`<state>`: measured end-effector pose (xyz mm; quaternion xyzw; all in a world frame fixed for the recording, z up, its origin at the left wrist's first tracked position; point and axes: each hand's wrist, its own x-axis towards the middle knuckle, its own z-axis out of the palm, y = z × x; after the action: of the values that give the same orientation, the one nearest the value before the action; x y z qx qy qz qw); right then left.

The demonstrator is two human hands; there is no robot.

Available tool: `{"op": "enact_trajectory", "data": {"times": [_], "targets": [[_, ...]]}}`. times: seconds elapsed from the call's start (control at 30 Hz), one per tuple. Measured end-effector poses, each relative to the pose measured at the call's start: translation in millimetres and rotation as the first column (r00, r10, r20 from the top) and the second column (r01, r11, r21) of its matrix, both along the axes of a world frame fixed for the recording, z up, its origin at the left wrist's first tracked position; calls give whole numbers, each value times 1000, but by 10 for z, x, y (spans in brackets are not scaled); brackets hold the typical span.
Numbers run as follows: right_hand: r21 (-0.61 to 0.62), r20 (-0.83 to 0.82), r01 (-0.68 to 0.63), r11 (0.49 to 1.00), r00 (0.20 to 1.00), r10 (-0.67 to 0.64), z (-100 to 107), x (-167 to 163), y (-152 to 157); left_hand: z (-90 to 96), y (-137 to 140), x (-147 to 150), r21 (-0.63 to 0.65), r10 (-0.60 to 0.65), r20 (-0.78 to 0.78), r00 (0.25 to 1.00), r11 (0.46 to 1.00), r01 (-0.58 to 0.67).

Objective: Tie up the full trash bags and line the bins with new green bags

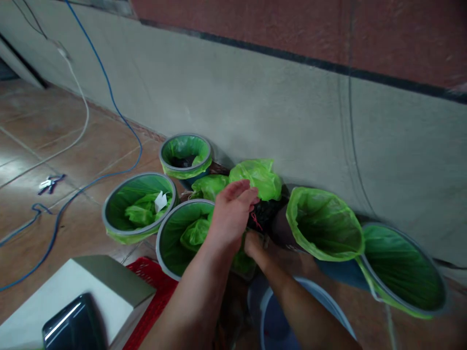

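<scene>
My left hand (235,206) is held over the middle of the cluster of bins, its fingers loosely stretched and nothing visible in them. Just behind its fingertips is a puffed-up light green plastic bag (257,179). My right hand (253,244) reaches lower, beside a black plastic bag (269,214) with a red tie; its fingers are hidden. Left of my left forearm stands a bin (160,243) with a green liner and a crumpled green bag inside. A smaller green bag (209,186) lies behind it.
Other lined bins stand at left (105,214), back (186,170) and right (443,291); another green-lined bin (292,209) leans nearby. A bluish bin (264,311) is under my right forearm. A white box (142,291), a blue cable (109,78) and keys (51,183) lie at left.
</scene>
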<state>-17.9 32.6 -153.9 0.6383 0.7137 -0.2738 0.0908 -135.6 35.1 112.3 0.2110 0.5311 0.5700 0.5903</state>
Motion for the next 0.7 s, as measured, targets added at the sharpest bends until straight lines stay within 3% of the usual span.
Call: {"op": "enact_trajectory", "data": {"times": [0.07, 0.13, 0.2, 0.27, 0.33, 0.4, 0.43, 0.57, 0.63, 0.7], "targets": [[143, -125, 85, 986, 990, -67, 225, 85, -8, -10, 13, -16, -5, -4, 1, 1000, 1000, 4], [243, -423, 248, 938, 897, -127, 510, 202, -33, -26, 24, -33, -5, -11, -18, 1000, 1000, 11], [173, -734, 443, 880, 653, -185, 830, 327, -73, -50, 27, -43, 1, -39, -69, 997, 999, 39], [35, -892, 572, 820, 388, -232, 1177, 439, -123, -84, 15, -40, 26, -96, -149, 984, 995, 101], [-17, -941, 623, 782, 253, -223, 1543, 519, -179, -115, -8, -23, 84, -175, -253, 951, 976, 202], [10, -958, 604, 797, 234, -166, 1907, 555, -239, -122, -35, 4, 170, -280, -374, 884, 917, 362], [32, -961, 572, 820, 243, -132, 2076, 556, -269, -114, -48, 18, 217, -339, -427, 838, 861, 459], [96, -958, 435, 895, 285, -35, 2566, 510, -360, -43, -75, 52, 357, -524, -568, 635, 539, 763], [91, -957, 414, 906, 289, -36, 2668, 518, -386, -43, -75, 31, 286, -530, -676, 511, 451, 845], [73, -954, 418, 906, 293, -59, 2662, 581, -403, -84, -78, -25, 82, -486, -813, 319, 447, 891]]}}
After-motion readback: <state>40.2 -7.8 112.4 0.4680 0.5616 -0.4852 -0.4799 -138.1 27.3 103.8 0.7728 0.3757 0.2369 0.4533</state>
